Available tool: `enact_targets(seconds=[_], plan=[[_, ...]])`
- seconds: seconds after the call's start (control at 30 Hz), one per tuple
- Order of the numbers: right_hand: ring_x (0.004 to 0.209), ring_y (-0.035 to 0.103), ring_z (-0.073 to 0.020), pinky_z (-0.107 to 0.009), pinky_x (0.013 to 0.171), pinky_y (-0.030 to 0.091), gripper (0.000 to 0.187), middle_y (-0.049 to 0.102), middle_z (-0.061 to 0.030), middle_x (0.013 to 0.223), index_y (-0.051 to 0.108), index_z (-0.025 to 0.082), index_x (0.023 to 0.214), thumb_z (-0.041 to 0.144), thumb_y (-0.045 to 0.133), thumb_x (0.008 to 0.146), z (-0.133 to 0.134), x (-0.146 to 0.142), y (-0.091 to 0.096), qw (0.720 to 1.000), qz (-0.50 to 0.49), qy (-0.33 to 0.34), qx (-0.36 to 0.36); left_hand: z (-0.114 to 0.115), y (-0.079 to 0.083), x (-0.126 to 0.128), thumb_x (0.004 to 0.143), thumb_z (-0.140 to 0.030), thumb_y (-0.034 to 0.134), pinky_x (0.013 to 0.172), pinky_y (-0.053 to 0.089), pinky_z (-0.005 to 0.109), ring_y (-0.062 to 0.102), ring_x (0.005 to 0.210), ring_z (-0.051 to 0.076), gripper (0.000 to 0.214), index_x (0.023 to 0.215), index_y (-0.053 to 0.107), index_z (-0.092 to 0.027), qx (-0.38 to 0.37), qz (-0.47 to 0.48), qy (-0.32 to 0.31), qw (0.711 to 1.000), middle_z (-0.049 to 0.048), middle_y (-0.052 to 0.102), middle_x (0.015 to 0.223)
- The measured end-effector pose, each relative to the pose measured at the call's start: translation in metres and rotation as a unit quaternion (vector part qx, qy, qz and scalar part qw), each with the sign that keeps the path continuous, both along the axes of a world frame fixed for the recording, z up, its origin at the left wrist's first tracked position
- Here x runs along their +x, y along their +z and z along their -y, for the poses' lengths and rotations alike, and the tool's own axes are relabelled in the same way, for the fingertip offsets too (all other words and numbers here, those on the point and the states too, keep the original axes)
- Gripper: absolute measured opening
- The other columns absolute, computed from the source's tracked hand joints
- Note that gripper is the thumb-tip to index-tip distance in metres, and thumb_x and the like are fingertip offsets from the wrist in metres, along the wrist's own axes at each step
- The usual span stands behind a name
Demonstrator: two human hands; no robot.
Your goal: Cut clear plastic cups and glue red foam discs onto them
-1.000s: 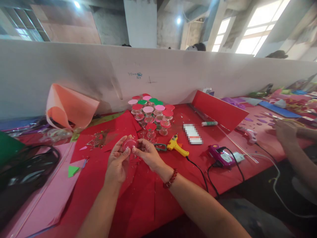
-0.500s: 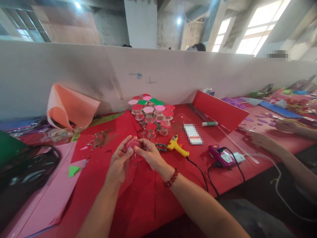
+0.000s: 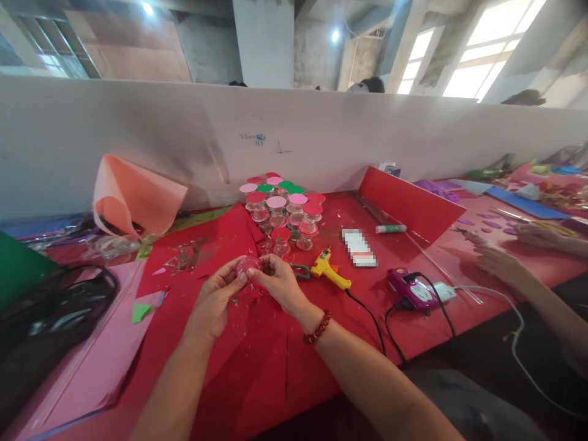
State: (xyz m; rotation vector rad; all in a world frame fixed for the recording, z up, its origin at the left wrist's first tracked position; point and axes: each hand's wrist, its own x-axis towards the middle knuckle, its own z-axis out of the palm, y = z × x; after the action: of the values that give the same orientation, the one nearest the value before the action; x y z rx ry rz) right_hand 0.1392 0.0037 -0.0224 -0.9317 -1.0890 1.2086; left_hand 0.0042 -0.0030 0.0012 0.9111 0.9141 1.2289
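My left hand (image 3: pixel 215 300) and my right hand (image 3: pixel 278 283) meet over the red sheet (image 3: pixel 257 355) and together pinch a small clear plastic cup with a red round top (image 3: pixel 247 266). The fingers of both hands are curled round it. Just behind my hands stands a cluster of the same clear cups (image 3: pixel 282 211) topped with red, pink and green discs. A pair of scissors (image 3: pixel 299 272) lies right beside my right hand, and a yellow glue gun (image 3: pixel 328 271) lies a little further right.
A purple glue gun (image 3: pixel 411 289) with black cords lies at right, near a glue stick (image 3: pixel 390 228) and a folded red card (image 3: pixel 408 205). Curled orange paper (image 3: pixel 133 196) and a black bag (image 3: pixel 55 306) sit at left. Another person's hands (image 3: pixel 500 263) work at far right. A white partition wall (image 3: pixel 138 135) runs behind.
My hands have shifted slightly up and right with the cup and turned it between the fingers. The other person's hands at right have moved.
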Motion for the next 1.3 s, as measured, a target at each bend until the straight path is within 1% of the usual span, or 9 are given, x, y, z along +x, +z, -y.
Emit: enact_targets(seconds=[0.13, 0.27, 0.37, 0.53, 0.77, 0.97, 1.07, 1.2, 1.3], plan=[[0.064, 0.052, -0.0114, -0.025, 0.062, 0.043, 0.04, 0.061, 0.0024, 0.074, 0.061, 0.02, 0.087, 0.045, 0.08, 0.062, 0.0, -0.001, -0.002, 1.0, -0.004, 0.002, 0.016, -0.001, 0.005, -0.006, 0.056, -0.018, 0.085, 0.08, 0.049, 0.022, 0.065, 0.084, 0.013, 0.042, 0.095, 0.07, -0.015, 0.016, -0.032, 0.02, 0.999, 0.0044, 0.072, 0.092], [0.073, 0.057, -0.0131, -0.027, 0.072, 0.045, 0.033, 0.066, -0.0002, 0.084, 0.066, 0.021, 0.095, 0.037, 0.077, 0.068, 0.001, -0.001, -0.002, 0.999, -0.042, 0.019, 0.025, -0.005, -0.001, -0.007, 0.053, -0.014, 0.084, 0.076, 0.05, 0.023, 0.064, 0.08, 0.012, 0.04, 0.09, 0.069, -0.018, 0.023, 0.033, 0.014, 0.999, 0.0016, 0.071, 0.089], [0.075, 0.058, -0.0138, -0.028, 0.073, 0.046, 0.035, 0.067, -0.0006, 0.086, 0.066, 0.021, 0.097, 0.031, 0.079, 0.065, 0.003, -0.001, -0.002, 0.998, -0.056, 0.027, 0.018, -0.008, -0.008, -0.008, 0.057, -0.014, 0.082, 0.077, 0.049, 0.022, 0.064, 0.083, 0.012, 0.037, 0.092, 0.069, -0.018, 0.037, 0.057, 0.006, 0.998, 0.0021, 0.071, 0.092], [0.082, 0.06, -0.0166, -0.03, 0.077, 0.048, 0.038, 0.068, -0.0018, 0.091, 0.065, 0.023, 0.096, 0.029, 0.081, 0.062, 0.006, -0.002, -0.003, 0.996, -0.069, 0.052, 0.025, -0.003, -0.011, -0.009, 0.062, -0.013, 0.079, 0.08, 0.048, 0.022, 0.063, 0.087, 0.013, 0.041, 0.101, 0.069, -0.018, 0.053, 0.056, -0.016, 0.997, 0.0039, 0.07, 0.099], [0.078, 0.058, -0.0144, -0.027, 0.073, 0.047, 0.034, 0.064, 0.0001, 0.083, 0.064, 0.022, 0.09, 0.029, 0.081, 0.062, 0.006, -0.002, -0.004, 0.997, -0.074, 0.031, 0.013, -0.002, -0.014, -0.002, 0.06, -0.012, 0.081, 0.07, 0.049, 0.019, 0.063, 0.072, 0.01, 0.037, 0.095, 0.068, -0.017, 0.051, 0.08, 0.022, 0.995, 0.0012, 0.07, 0.085], [0.077, 0.058, -0.0129, -0.027, 0.075, 0.047, 0.031, 0.065, 0.0005, 0.083, 0.066, 0.022, 0.09, 0.029, 0.08, 0.064, 0.008, -0.002, -0.002, 0.994, -0.1, 0.038, 0.016, -0.005, -0.017, -0.002, 0.063, -0.014, 0.079, 0.07, 0.052, 0.02, 0.065, 0.072, 0.01, 0.033, 0.094, 0.069, -0.015, 0.035, 0.132, 0.024, 0.99, 0.0017, 0.072, 0.086], [0.069, 0.057, -0.0119, -0.026, 0.068, 0.046, 0.025, 0.064, 0.0004, 0.074, 0.067, 0.02, 0.081, 0.039, 0.077, 0.068, 0.006, 0.001, -0.003, 0.995, -0.104, 0.006, -0.003, -0.005, -0.015, -0.004, 0.063, -0.017, 0.079, 0.07, 0.053, 0.02, 0.066, 0.072, 0.011, 0.031, 0.092, 0.069, -0.016, 0.01, 0.173, 0.015, 0.985, 0.0017, 0.073, 0.086], [0.048, 0.044, -0.0087, -0.023, 0.048, 0.035, 0.039, 0.052, 0.0039, 0.051, 0.059, 0.018, 0.063, 0.054, 0.07, 0.072, 0.002, 0.007, -0.004, 0.994, -0.074, -0.07, -0.042, -0.004, -0.014, -0.006, 0.065, -0.017, 0.078, 0.075, 0.054, 0.026, 0.068, 0.077, 0.014, 0.027, 0.09, 0.069, -0.017, -0.009, 0.21, 0.008, 0.978, 0.0025, 0.074, 0.089], [0.045, 0.04, -0.0078, -0.022, 0.045, 0.032, 0.04, 0.049, 0.0049, 0.049, 0.058, 0.018, 0.061, 0.055, 0.073, 0.068, 0.002, 0.008, -0.003, 0.995, -0.066, -0.061, -0.04, -0.004, -0.016, -0.006, 0.068, -0.017, 0.076, 0.077, 0.054, 0.026, 0.068, 0.078, 0.014, 0.023, 0.09, 0.069, -0.016, 0.001, 0.201, 0.006, 0.98, 0.0032, 0.074, 0.09]])
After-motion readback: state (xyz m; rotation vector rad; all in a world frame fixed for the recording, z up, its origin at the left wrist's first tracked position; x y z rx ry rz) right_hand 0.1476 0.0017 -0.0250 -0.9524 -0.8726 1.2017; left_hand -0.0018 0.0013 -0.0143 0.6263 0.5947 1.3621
